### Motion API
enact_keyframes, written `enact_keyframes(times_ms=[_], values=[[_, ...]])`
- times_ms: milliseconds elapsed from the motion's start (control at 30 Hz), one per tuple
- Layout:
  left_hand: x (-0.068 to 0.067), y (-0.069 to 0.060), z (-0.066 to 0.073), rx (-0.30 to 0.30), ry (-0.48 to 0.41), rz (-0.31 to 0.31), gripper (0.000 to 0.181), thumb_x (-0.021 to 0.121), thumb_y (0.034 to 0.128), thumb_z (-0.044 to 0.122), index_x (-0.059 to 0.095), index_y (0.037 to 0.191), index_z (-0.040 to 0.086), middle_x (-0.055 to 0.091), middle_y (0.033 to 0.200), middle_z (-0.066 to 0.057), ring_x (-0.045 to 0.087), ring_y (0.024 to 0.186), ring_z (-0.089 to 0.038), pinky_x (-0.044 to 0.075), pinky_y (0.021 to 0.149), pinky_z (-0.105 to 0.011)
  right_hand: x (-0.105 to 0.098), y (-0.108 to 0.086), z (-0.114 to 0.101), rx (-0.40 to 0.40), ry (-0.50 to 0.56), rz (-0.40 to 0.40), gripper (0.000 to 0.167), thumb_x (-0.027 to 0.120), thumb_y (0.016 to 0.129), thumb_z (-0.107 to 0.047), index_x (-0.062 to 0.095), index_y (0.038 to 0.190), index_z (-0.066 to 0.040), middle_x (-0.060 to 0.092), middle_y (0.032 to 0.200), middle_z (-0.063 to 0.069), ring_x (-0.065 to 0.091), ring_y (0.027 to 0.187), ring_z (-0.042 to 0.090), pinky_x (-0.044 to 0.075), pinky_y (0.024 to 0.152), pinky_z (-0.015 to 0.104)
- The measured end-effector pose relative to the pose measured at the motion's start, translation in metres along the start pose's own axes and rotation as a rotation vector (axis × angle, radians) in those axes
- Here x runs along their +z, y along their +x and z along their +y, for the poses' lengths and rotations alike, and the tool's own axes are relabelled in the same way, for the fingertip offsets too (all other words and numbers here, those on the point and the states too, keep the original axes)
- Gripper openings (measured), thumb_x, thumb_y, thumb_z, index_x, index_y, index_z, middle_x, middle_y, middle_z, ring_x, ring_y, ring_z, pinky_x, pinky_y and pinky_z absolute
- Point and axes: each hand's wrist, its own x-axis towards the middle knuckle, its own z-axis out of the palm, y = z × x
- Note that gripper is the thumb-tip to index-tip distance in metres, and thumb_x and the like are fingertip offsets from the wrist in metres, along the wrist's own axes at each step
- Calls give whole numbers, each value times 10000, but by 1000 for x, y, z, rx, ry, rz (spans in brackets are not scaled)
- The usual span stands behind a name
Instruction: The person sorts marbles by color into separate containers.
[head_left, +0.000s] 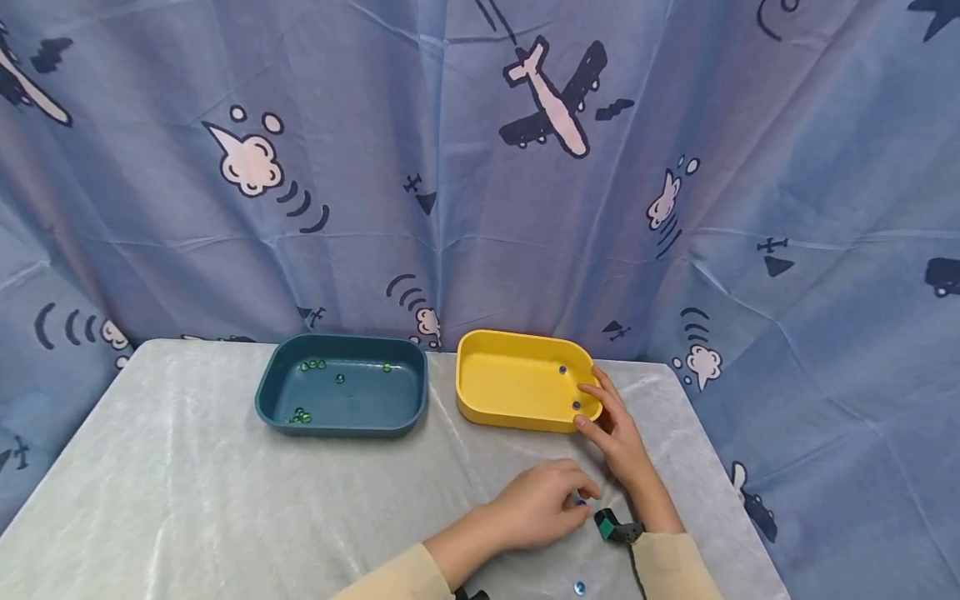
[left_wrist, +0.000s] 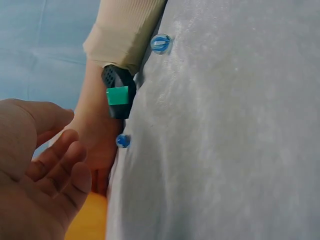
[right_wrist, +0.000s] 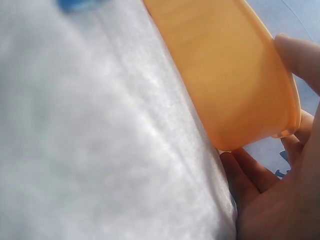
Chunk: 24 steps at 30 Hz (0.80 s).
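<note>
My right hand (head_left: 621, 442) holds the right front corner of a yellow tray (head_left: 517, 420), its thumb at the front rim and a finger reaching over the edge. In the right wrist view, other fingers lie against the tray's lower corner. Two blue marbles (head_left: 562, 369) sit inside at the right. My left hand (head_left: 542, 504) hovers low over the cloth, fingers loosely bent, beside a blue marble (left_wrist: 123, 140). The left wrist view shows that marble apart from the fingers. Another blue marble (head_left: 580, 587) lies nearer the front.
A teal tray (head_left: 341, 432) with several green marbles (head_left: 302, 415) stands left of the yellow one. Both are on a table with a pale cloth (head_left: 247, 508). A blue patterned curtain (head_left: 360, 167) hangs behind. A black strap with a green piece (head_left: 606, 527) is on the right wrist.
</note>
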Motion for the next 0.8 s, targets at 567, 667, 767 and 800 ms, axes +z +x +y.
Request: enact_keyframes(times_ms=[567, 667, 767, 800], values=[[23, 10, -9, -148, 37, 7, 175, 833, 996, 233, 824, 1165, 188, 666, 1011, 150, 569, 873, 82, 496, 763, -124, 0, 3, -2, -40, 41, -12, 498, 696, 1051, -70, 556, 1512, 56, 175, 1821, 82, 161, 1661, 392, 316, 1206, 141], [26, 10, -9, -162, 59, 0, 183, 849, 982, 238, 825, 1159, 197, 664, 1004, 155, 581, 880, 77, 501, 765, -134, 0, 2, -3, -21, 37, -6, 504, 707, 1049, -90, 565, 1517, 33, 181, 1821, 61, 171, 1662, 372, 315, 1197, 128], [28, 10, -10, -176, 90, -22, 179, 856, 976, 259, 827, 1149, 228, 656, 1002, 173, 583, 887, 79, 505, 755, -151, 0, 0, -4, -5, 18, -2, 508, 712, 1048, -108, 570, 1518, 17, 184, 1820, 53, 178, 1660, 375, 319, 1181, 112], [29, 10, -9, -181, 93, -29, 179, 859, 973, 262, 827, 1147, 236, 652, 1002, 175, 582, 887, 78, 505, 749, -158, -1, -1, -3, -1, 15, 0, 506, 712, 1048, -112, 571, 1518, 15, 185, 1820, 50, 177, 1661, 376, 319, 1178, 109]])
